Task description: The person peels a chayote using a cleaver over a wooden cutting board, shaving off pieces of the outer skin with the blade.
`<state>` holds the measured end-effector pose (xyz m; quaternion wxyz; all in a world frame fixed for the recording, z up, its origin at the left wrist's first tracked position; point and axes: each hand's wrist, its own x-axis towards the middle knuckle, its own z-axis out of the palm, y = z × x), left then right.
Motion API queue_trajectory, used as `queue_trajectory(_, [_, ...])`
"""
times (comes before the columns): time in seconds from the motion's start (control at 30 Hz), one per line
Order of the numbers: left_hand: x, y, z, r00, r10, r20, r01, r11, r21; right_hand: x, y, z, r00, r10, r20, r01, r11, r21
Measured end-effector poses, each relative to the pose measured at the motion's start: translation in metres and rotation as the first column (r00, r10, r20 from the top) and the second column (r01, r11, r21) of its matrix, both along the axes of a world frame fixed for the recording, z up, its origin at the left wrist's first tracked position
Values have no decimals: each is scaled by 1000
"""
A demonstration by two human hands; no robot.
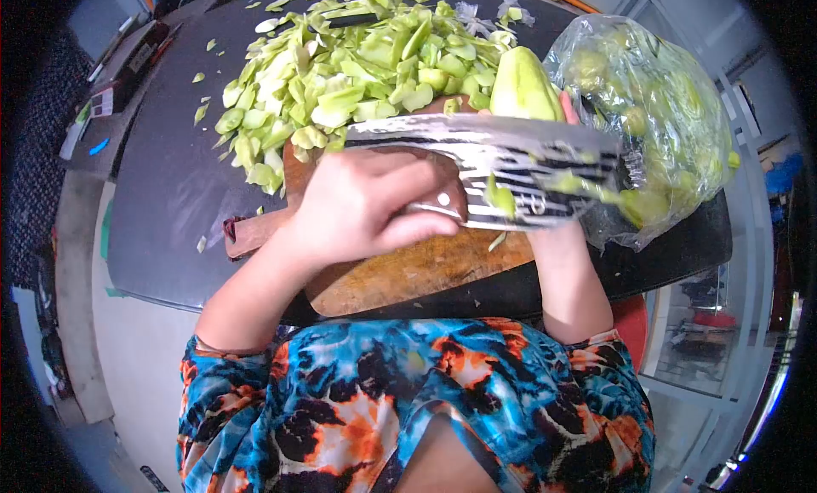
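Observation:
My left hand is closed round the wooden handle of a cleaver, whose wide black-and-white patterned blade points right. Bits of green cling to the blade, which looks slightly blurred. Behind it, my right hand grips a pale green, pear-shaped chayote; most of that hand is hidden by the blade, with a few fingertips showing along the vegetable's side. Both hands are above a wooden cutting board. Beyond the board spreads a large heap of cut green slices, partly lying on it.
A clear plastic bag with more green vegetables stands at the right. The dark table carries scattered scraps at left. A dark, narrow object lies on the heap. Boxes and other items sit beyond the table's left side.

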<state>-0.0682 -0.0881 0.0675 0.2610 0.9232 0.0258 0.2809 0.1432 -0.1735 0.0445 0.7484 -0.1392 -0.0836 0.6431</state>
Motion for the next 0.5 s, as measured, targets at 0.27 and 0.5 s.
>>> queue_trajectory(0.27, [2,-3,-5,1000,-1,-20,3,998,65,-4,0,2,997,11,79,-7,999,-49])
queue_trajectory(0.5, [1,-1,-1,989,145,-18,-145,989,15,-11,6,-45,998,-37,59,29,990,139])
